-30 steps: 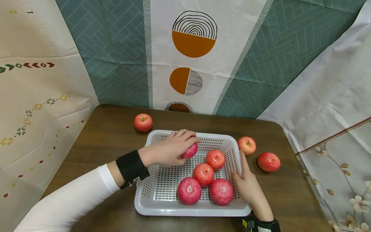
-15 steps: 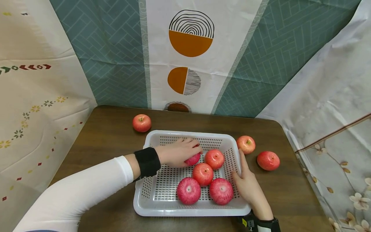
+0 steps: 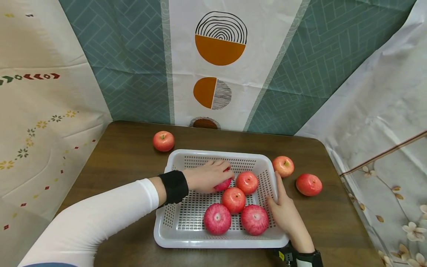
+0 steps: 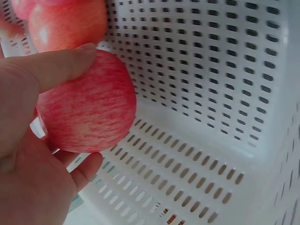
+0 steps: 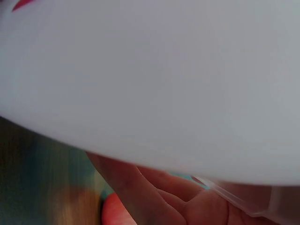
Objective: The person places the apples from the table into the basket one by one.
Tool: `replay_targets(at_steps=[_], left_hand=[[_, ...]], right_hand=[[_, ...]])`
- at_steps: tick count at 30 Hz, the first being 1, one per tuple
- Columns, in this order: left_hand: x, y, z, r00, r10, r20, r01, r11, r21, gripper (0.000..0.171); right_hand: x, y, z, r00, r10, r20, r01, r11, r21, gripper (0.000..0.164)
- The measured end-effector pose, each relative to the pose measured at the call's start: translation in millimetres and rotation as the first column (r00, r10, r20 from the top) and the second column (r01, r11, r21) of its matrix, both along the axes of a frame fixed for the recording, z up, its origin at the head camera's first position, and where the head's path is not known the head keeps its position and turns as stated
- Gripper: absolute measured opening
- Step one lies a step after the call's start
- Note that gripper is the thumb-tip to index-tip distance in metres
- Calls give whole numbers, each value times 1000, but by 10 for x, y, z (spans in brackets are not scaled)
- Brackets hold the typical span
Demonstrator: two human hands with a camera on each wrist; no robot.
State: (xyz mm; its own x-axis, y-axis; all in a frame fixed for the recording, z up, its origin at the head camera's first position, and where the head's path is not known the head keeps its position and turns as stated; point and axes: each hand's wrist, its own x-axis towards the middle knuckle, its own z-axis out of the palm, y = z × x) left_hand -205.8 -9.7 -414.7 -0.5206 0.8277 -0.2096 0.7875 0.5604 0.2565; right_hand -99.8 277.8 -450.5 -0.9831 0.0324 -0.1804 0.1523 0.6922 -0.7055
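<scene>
A deep pink-red apple (image 3: 222, 185) sits inside the white perforated plastic basket (image 3: 213, 244), toward its far side. My left hand (image 3: 204, 178) grips it from the left. In the left wrist view the thumb lies over the top of the apple (image 4: 93, 105) and the fingers curl beneath it, close over the basket floor. My right hand (image 3: 284, 213) holds the basket's right rim, thumb on the inner side and fingers outside. The rim fills most of the right wrist view, partly hiding that hand (image 5: 159, 197).
Inside the basket are two light red apples (image 3: 233, 200) and two dark pink ones (image 3: 255, 220). On the brown table (image 3: 130, 178) one apple (image 3: 164, 141) lies behind the basket at left. Two more, one near the rim (image 3: 283, 166) and one farther out (image 3: 308, 185), lie at right.
My left hand has carried the apple rightward and down into the basket, next to the light red apples, and still holds it. The right hand has stayed on the rim.
</scene>
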Motion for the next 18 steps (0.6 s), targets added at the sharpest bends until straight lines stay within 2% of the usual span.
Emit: replay_targets(at_steps=[9, 18], left_hand=[[-25, 31, -118, 997, -22, -70, 21, 1000, -21, 60], [-14, 38, -128, 998, 3, -58, -4, 1000, -21, 59]], right_hand=[[-1, -11, -2, 1000, 0, 1, 0, 1000, 1, 86], [7, -8, 1, 1000, 2, -7, -2, 1000, 2, 85]])
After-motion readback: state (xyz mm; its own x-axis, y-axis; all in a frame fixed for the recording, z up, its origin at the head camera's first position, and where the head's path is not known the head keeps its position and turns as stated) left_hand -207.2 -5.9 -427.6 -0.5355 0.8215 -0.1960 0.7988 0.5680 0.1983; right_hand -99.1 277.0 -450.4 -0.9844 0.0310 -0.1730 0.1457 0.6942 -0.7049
